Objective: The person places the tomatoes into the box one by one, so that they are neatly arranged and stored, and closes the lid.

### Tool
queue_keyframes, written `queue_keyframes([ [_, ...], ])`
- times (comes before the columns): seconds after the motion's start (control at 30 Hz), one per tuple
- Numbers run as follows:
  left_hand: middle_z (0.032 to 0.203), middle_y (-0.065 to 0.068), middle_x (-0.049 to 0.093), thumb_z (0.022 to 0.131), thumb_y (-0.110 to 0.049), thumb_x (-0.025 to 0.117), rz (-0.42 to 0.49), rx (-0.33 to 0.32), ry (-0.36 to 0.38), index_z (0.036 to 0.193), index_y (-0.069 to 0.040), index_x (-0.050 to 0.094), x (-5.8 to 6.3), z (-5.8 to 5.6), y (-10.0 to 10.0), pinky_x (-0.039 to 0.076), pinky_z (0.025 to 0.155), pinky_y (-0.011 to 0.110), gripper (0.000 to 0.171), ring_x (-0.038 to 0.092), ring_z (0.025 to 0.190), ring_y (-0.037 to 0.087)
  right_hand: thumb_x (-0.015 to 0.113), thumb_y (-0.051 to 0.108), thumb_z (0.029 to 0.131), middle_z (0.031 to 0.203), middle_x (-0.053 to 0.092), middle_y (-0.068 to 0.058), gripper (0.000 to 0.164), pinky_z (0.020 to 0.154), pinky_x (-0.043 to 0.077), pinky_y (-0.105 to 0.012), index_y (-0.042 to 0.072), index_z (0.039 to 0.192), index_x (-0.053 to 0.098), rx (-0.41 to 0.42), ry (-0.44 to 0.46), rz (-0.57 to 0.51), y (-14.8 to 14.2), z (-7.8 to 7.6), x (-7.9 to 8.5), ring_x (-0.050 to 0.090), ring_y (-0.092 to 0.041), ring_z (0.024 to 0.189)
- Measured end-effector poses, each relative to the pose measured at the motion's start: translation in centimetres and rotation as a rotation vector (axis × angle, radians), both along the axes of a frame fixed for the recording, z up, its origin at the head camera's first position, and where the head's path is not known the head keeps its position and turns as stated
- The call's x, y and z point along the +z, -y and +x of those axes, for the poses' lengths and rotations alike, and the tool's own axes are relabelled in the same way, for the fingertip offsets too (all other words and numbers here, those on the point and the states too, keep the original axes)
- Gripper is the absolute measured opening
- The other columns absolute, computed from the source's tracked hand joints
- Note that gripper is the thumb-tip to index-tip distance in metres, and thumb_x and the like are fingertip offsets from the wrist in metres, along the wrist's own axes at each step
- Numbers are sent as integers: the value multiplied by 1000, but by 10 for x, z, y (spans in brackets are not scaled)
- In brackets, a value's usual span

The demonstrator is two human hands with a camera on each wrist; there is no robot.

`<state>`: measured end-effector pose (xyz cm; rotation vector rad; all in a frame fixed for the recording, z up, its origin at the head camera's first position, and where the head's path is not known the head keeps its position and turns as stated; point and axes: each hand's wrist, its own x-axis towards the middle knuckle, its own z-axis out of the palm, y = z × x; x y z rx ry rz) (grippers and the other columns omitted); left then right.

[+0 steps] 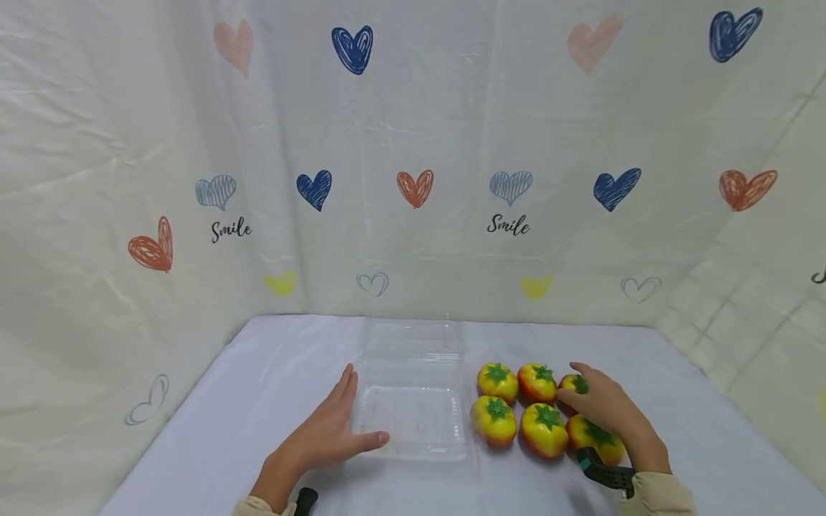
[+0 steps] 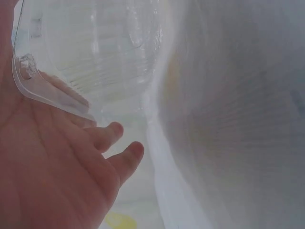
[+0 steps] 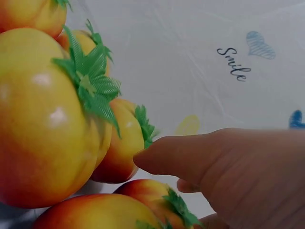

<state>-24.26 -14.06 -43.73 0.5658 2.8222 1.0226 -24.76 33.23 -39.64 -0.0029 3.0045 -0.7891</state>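
Observation:
A clear plastic clamshell box (image 1: 413, 416) lies with its lid (image 1: 413, 337) folded back. My left hand (image 1: 332, 426) is at its left side, fingers straight and thumb spread over the near left corner; in the left wrist view the box's clear wall (image 2: 109, 52) overlaps the fingers. Right of the box sit several yellow-orange artificial persimmons with green leaf tops. My right hand (image 1: 603, 401) reaches over the far right persimmon (image 1: 573, 384), thumb and forefinger spread at either side. In the right wrist view the thumb (image 3: 176, 152) points at the persimmons, its tip overlapping one (image 3: 121, 148).
The other persimmons stand close together in two rows, the near right one (image 1: 596, 441) under my right wrist. A white cloth (image 1: 239, 401) covers the table. A white curtain (image 1: 413, 143) printed with hearts hangs behind and at both sides.

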Motion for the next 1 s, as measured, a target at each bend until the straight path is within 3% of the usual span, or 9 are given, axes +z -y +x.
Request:
queue_keyframes([
  [0.17,179,17,0,89,-68,76,-12,24,4,169,4,8,-3,1,-1,23,127,60,128,12,162,38,67,35,101,120,61,-36,75,83,58,-56,-19,147,41,-32,47,-30,0,-2,-3,60,-37,94],
  [0.4,179,12,-3,88,-69,77,13,38,8,170,1,7,-10,0,-1,24,126,61,128,13,162,37,69,29,99,131,53,-43,75,87,56,-63,-17,149,37,-75,62,-36,-4,-4,-7,59,-42,98],
  [0.6,179,13,-2,88,-69,77,23,33,-15,170,1,7,-10,-2,-2,24,127,59,128,13,162,36,69,26,99,130,54,-44,73,90,55,-67,-19,146,37,-92,26,-39,-9,-6,-8,59,-44,98],
  [1.0,179,13,-2,89,-67,77,44,36,4,170,0,5,-9,-1,-3,29,125,59,128,18,161,37,63,27,105,124,50,-47,77,88,58,-64,-22,149,24,-146,-83,-94,-12,-4,9,57,-53,103],
])
